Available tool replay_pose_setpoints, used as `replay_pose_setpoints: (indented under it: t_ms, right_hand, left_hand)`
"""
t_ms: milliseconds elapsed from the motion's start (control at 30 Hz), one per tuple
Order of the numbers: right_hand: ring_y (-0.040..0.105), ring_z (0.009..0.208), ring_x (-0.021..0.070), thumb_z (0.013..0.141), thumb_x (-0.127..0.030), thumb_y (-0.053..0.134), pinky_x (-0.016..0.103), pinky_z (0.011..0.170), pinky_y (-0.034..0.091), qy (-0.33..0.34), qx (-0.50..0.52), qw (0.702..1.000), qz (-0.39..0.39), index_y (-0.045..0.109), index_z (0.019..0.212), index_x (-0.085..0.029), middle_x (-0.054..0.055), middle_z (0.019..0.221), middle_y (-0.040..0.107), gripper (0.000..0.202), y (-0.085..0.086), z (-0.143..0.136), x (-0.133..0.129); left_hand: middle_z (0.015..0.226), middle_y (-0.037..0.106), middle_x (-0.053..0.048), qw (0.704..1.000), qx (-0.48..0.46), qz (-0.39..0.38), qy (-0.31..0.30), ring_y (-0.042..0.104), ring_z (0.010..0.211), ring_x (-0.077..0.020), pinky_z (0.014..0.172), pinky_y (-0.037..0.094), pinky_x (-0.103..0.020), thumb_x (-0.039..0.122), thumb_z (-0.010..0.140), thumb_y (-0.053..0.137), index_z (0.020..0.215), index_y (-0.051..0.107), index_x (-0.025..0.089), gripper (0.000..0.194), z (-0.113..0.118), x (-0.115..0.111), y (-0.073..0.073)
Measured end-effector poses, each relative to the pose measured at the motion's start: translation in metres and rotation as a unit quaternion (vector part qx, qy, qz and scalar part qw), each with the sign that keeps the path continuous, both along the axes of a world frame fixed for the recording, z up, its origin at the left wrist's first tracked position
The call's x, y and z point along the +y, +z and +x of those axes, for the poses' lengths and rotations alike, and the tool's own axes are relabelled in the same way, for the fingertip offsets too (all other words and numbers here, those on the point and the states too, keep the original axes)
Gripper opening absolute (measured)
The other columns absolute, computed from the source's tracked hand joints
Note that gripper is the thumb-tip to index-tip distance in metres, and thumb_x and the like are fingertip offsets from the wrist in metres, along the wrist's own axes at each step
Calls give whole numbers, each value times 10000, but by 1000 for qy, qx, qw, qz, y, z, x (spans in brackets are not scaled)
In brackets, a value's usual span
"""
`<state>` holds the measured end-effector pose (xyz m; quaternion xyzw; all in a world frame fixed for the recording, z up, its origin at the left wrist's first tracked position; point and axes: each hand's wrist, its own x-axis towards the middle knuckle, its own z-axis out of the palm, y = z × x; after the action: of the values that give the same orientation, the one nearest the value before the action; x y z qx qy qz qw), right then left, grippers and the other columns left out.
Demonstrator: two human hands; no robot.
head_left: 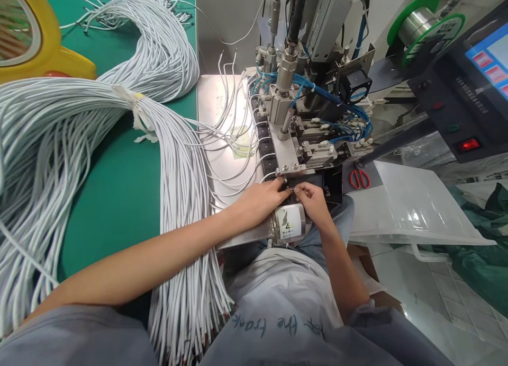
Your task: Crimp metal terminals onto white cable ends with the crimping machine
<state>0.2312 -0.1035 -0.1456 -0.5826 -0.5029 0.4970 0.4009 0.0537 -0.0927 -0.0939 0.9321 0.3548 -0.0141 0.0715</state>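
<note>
Both hands meet at the front edge of the machine (283,112). My left hand (268,196) lies at the machine's front corner, its fingers closed around something too small to make out. My right hand (311,199) pinches a tiny part just to the right of the left fingertips; what it is cannot be made out. Several white cables (234,180) run from the big bundle (180,170) across the metal plate into the black row of slots beside my left hand. Just below the hands sits a metal cover with a white label (290,222).
A second cable bundle (159,43) and a yellow-framed object (75,61) lie on the green mat (115,196) at left. Red-handled scissors (359,179), a translucent sheet (428,207), a wire spool (420,27) and a control panel with screen (468,90) are at right.
</note>
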Motion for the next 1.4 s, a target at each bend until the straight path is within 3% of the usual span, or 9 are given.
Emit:
replay_pose_setpoints:
  t_ms: [167,367,700,1200,1400]
  right_hand:
    - [492,557,123,698,-381,564,247,500,377,-19,17,1000,-5,589,678,-181,-8,600,540,203,3,-1,2]
    - [485,542,116,685,-387,576,257,534,405,-6,12,1000,-25,577,672,-183,-21,580,533,204,3,-1,3]
    - [533,609,132,710,-342,580,263,560,446,-11,-8,999,37,624,698,-174,20,694,629,174,7,-4,4]
    - [488,558,120,656,-408,608,260,545,431,-17,40,998,-35,529,682,-188,-21,589,514,235,1,-3,5]
    - [362,494,89,701,-401,523,223,460,301,48,32,997,-58,441,616,-205,-52,542,402,229,-3,-1,7]
  left_hand:
    - [951,544,-86,1000,-2,-6,-6,619,782,-177,589,447,-263,115,904,381,1181,561,166,334,0,0,0]
    - [961,552,-86,1000,-4,-9,-5,616,777,-172,604,450,-263,115,906,383,1184,561,171,334,1,0,1]
    - [976,552,-103,1000,-23,4,-13,618,811,-174,637,474,-269,121,912,370,1174,566,150,329,0,0,-3]
    - [978,551,-96,999,-36,-5,-15,619,803,-164,645,465,-261,102,905,370,1157,578,157,331,-1,0,-3]
    - [968,576,-109,1000,-18,3,6,623,820,-193,602,453,-274,79,884,382,1115,597,150,324,1,-3,4]
